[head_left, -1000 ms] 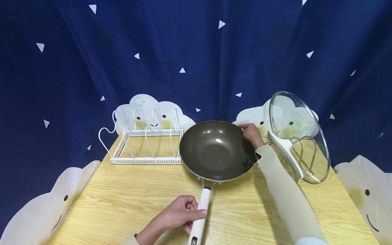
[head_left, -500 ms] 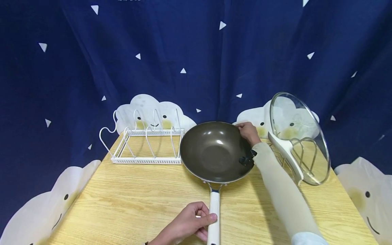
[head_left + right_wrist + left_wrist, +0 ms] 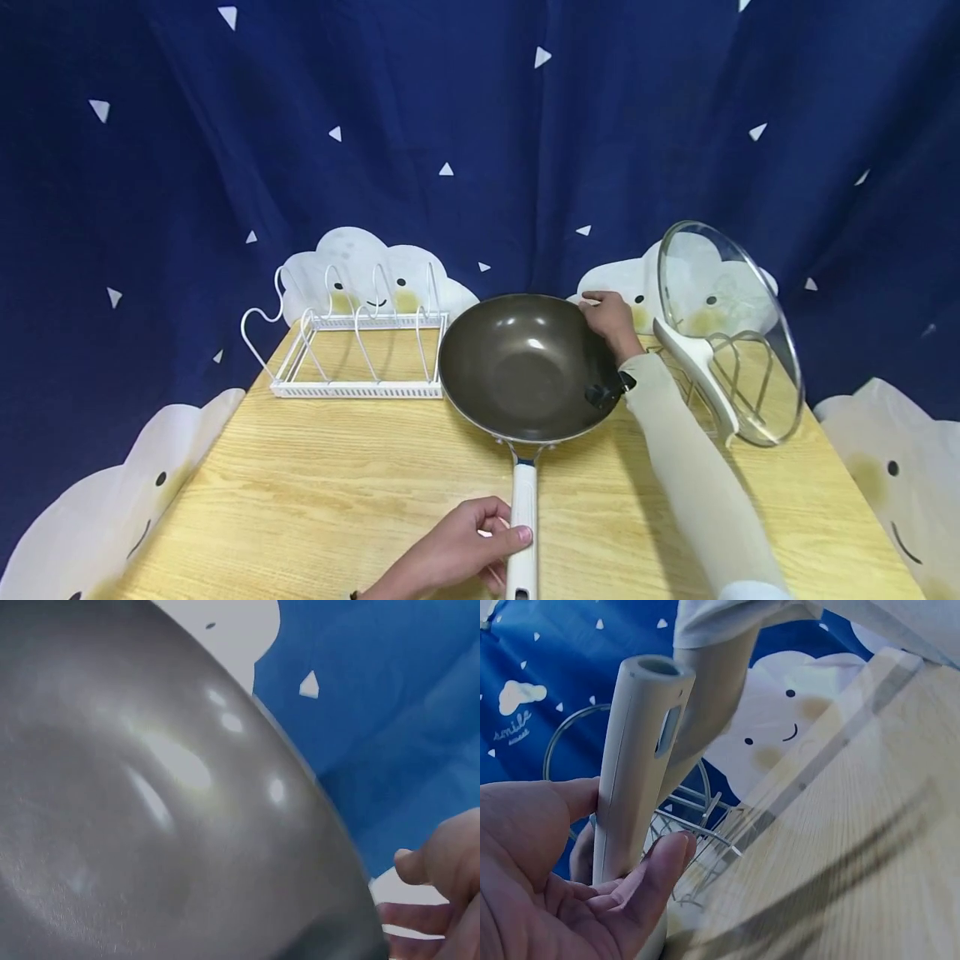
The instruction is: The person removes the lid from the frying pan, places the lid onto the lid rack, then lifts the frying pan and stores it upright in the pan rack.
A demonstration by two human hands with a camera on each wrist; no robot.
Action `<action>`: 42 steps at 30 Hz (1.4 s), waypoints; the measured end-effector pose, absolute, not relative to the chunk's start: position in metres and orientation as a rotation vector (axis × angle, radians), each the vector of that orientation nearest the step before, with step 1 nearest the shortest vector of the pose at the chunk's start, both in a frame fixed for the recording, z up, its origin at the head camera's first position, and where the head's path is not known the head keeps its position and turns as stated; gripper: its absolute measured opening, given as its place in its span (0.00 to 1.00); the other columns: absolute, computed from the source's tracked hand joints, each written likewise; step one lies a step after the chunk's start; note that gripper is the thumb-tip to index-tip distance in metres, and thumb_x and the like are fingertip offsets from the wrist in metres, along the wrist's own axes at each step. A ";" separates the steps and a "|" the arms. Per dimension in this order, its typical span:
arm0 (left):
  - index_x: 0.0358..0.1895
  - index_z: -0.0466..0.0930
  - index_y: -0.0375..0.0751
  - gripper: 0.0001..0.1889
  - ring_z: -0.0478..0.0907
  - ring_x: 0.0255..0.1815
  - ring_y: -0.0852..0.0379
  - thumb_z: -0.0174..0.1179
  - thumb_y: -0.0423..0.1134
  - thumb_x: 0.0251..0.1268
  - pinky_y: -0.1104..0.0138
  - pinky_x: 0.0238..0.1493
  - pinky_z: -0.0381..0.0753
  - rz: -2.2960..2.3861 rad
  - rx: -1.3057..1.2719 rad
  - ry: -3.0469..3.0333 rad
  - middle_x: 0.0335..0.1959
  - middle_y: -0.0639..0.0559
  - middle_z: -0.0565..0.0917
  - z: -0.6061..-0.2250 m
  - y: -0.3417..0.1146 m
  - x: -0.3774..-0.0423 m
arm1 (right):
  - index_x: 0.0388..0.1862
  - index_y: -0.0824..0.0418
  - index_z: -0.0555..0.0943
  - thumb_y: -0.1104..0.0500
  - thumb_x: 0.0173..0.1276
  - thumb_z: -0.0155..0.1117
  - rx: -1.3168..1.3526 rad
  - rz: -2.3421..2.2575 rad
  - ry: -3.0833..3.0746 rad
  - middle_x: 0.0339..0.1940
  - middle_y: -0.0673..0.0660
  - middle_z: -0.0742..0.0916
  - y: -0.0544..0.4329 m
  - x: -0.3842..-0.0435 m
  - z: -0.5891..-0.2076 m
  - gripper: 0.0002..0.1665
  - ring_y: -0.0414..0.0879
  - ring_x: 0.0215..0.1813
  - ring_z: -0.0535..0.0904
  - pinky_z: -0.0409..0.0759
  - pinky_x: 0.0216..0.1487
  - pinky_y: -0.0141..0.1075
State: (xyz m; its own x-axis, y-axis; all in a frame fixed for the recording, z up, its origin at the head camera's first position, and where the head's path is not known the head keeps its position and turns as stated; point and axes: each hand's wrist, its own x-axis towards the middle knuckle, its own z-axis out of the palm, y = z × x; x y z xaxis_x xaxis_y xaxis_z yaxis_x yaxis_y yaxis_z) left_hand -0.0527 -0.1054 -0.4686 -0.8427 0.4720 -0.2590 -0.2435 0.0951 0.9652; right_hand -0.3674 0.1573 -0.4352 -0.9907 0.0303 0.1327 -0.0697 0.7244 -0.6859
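We see dark-brown, glossy, round wok (image 3: pixel 528 367) over pale wooden table (image 3: pixel 322 467), just right of white wire rack (image 3: pixel 360 390), left of clear glass lid (image 3: pixel 738 333). Long axis runs straight away from us: straight cream handle (image 3: pixel 523 492) points our way. Left hand (image 3: pixel 472 546) pinches handle, nearer end; right hand (image 3: pixel 611 323) rests straight fingers outside far right rim, thumb off it.

The wok (image 3: pixel 525 371) is brown, the rack (image 3: pixel 356 390) left of it white, the curtain (image 3: pixel 390 83) behind it navy with white triangles
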 end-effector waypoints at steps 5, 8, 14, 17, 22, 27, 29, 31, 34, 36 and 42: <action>0.49 0.77 0.37 0.14 0.84 0.27 0.57 0.63 0.44 0.73 0.64 0.31 0.84 1.780 0.198 1.823 0.31 0.50 0.86 -0.465 -0.103 -0.045 | 0.64 0.64 0.81 0.56 0.75 0.60 0.092 1.082 -2.711 0.58 0.70 0.85 0.150 -0.348 -0.420 0.23 0.65 0.62 0.80 0.74 0.64 0.56; 0.51 0.75 0.40 0.15 0.81 0.27 0.60 0.63 0.45 0.73 0.68 0.30 0.80 1.791 0.148 1.768 0.32 0.51 0.86 -0.464 -0.102 -0.037 | 0.64 0.65 0.81 0.56 0.75 0.61 0.143 1.152 -2.682 0.58 0.70 0.85 0.147 -0.329 -0.412 0.23 0.64 0.62 0.81 0.75 0.64 0.55; 0.66 0.65 0.41 0.27 0.81 0.28 0.62 0.64 0.47 0.73 0.70 0.30 0.80 1.856 0.114 1.627 0.37 0.48 0.86 -0.462 -0.100 -0.024 | 0.64 0.65 0.81 0.55 0.76 0.62 0.243 1.282 -2.649 0.57 0.67 0.86 0.146 -0.281 -0.400 0.23 0.62 0.61 0.83 0.77 0.62 0.53; 0.72 0.55 0.40 0.34 0.84 0.30 0.61 0.63 0.47 0.74 0.70 0.32 0.82 1.911 0.142 1.529 0.38 0.45 0.87 -0.463 -0.099 -0.020 | 0.65 0.65 0.80 0.54 0.76 0.63 0.319 1.312 -2.640 0.58 0.66 0.87 0.145 -0.255 -0.394 0.24 0.61 0.60 0.83 0.78 0.62 0.53; 0.73 0.49 0.37 0.35 0.86 0.31 0.60 0.60 0.46 0.76 0.69 0.33 0.85 1.960 0.172 1.430 0.37 0.44 0.87 -0.464 -0.097 -0.017 | 0.64 0.62 0.82 0.52 0.75 0.65 0.414 1.348 -2.627 0.56 0.63 0.88 0.142 -0.214 -0.388 0.24 0.58 0.57 0.85 0.80 0.59 0.52; 0.69 0.53 0.36 0.30 0.87 0.30 0.58 0.59 0.44 0.76 0.67 0.33 0.86 1.965 0.143 1.407 0.36 0.42 0.84 -0.465 -0.094 -0.015 | 0.62 0.58 0.83 0.49 0.73 0.68 0.438 1.407 -2.639 0.55 0.60 0.88 0.141 -0.177 -0.394 0.23 0.54 0.54 0.86 0.83 0.52 0.47; 0.67 0.56 0.36 0.28 0.87 0.30 0.58 0.59 0.44 0.75 0.67 0.33 0.86 1.963 0.128 1.417 0.36 0.41 0.84 -0.467 -0.093 -0.015 | 0.61 0.57 0.84 0.50 0.72 0.68 0.443 1.454 -2.636 0.55 0.60 0.88 0.140 -0.165 -0.400 0.22 0.52 0.53 0.87 0.83 0.52 0.43; 0.65 0.57 0.36 0.27 0.87 0.31 0.57 0.59 0.44 0.75 0.66 0.34 0.86 1.961 0.119 1.428 0.37 0.41 0.83 -0.468 -0.093 -0.015 | 0.60 0.57 0.84 0.50 0.72 0.69 0.444 1.491 -2.641 0.55 0.60 0.88 0.140 -0.154 -0.406 0.22 0.51 0.52 0.87 0.84 0.51 0.39; 0.65 0.58 0.36 0.26 0.86 0.30 0.58 0.58 0.44 0.75 0.67 0.33 0.86 1.970 0.117 1.422 0.36 0.43 0.82 -0.471 -0.091 -0.015 | 0.58 0.57 0.84 0.52 0.71 0.70 0.442 1.541 -2.652 0.54 0.59 0.89 0.139 -0.139 -0.415 0.20 0.48 0.50 0.87 0.83 0.49 0.35; 0.64 0.58 0.37 0.26 0.85 0.29 0.60 0.59 0.44 0.75 0.69 0.32 0.85 1.973 0.119 1.412 0.34 0.46 0.81 -0.471 -0.089 -0.015 | 0.57 0.58 0.85 0.52 0.71 0.70 0.437 1.589 -2.678 0.52 0.58 0.89 0.137 -0.130 -0.420 0.19 0.47 0.49 0.87 0.83 0.48 0.34; 0.64 0.55 0.35 0.26 0.83 0.25 0.64 0.57 0.43 0.76 0.72 0.28 0.83 1.987 0.156 1.354 0.28 0.52 0.80 -0.470 -0.088 -0.014 | 0.54 0.63 0.84 0.51 0.71 0.69 0.448 1.716 -2.733 0.48 0.57 0.90 0.132 -0.107 -0.436 0.20 0.46 0.47 0.87 0.83 0.46 0.33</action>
State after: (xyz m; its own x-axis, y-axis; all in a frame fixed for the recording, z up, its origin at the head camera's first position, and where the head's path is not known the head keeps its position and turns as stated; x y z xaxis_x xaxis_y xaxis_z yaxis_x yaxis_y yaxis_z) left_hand -0.0137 -0.0878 -0.4696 -0.7363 0.6149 -0.2824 -0.4877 -0.1930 0.8514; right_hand -0.1071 0.1323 -0.4360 -0.9555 -0.2911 0.0468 -0.1686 0.4095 -0.8966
